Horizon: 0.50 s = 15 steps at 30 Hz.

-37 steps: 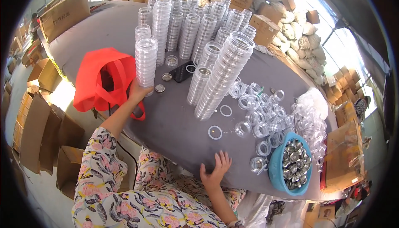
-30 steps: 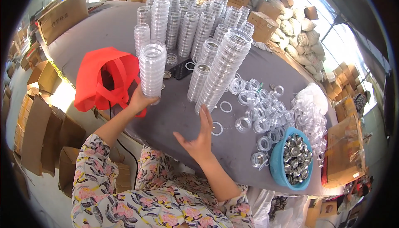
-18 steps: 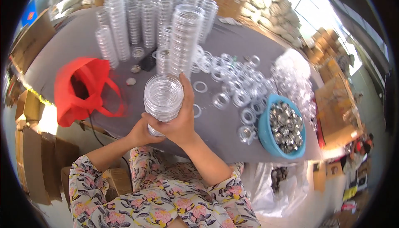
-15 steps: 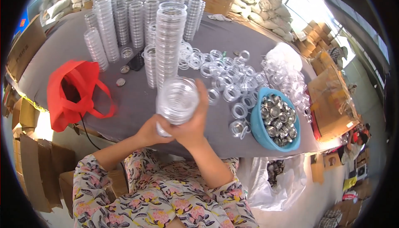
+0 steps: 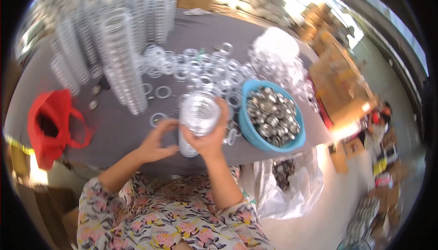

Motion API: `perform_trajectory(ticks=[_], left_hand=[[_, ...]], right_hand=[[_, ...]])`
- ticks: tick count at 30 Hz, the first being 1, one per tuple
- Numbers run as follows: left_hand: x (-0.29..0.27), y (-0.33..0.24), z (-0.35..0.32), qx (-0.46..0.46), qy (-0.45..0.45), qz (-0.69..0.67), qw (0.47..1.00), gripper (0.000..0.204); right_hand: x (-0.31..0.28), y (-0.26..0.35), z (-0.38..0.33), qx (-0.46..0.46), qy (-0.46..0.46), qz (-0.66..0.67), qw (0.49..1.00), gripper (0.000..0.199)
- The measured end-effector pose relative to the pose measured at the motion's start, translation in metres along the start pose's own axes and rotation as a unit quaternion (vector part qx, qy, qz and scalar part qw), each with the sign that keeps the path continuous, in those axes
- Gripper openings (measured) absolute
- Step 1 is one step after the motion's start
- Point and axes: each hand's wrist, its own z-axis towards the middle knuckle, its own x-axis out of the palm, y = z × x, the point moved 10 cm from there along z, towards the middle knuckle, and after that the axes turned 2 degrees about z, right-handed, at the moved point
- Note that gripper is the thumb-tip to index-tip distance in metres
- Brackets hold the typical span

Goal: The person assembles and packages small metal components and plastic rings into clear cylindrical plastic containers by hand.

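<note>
A stack of clear round plastic rings or lids stands upright near the table's front edge. My right hand is wrapped round its upper part from the right. Just left of the stack, my left hand has thumb and fingers apart and holds nothing. Loose clear rings are scattered beyond the stack. To its right is a light blue basin heaped with silvery metal lids.
Tall columns of stacked clear rings fill the back left, blurred. A red cloth bag lies at the left edge. Beyond the basin sits a white plastic bag, with a cardboard box farther right.
The view has swung to the right, so the bag, columns and basin appear farther left. My left hand has let go of the stack and moved away; my right still grips it.
</note>
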Motion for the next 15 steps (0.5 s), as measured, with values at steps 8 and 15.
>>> perform_trajectory(ticks=[8,15], left_hand=[[0.049,-0.127,-0.021,0.374,0.082,0.100,0.918,0.019],[-0.043,0.051,0.025,-0.058,-0.202,-0.218,0.953,0.026]], right_hand=[[-0.005,-0.009,0.003,0.011,-0.022,0.072,0.997,0.088],[-0.009,-0.009,0.001,0.011,-0.029,0.127,0.991,0.086]])
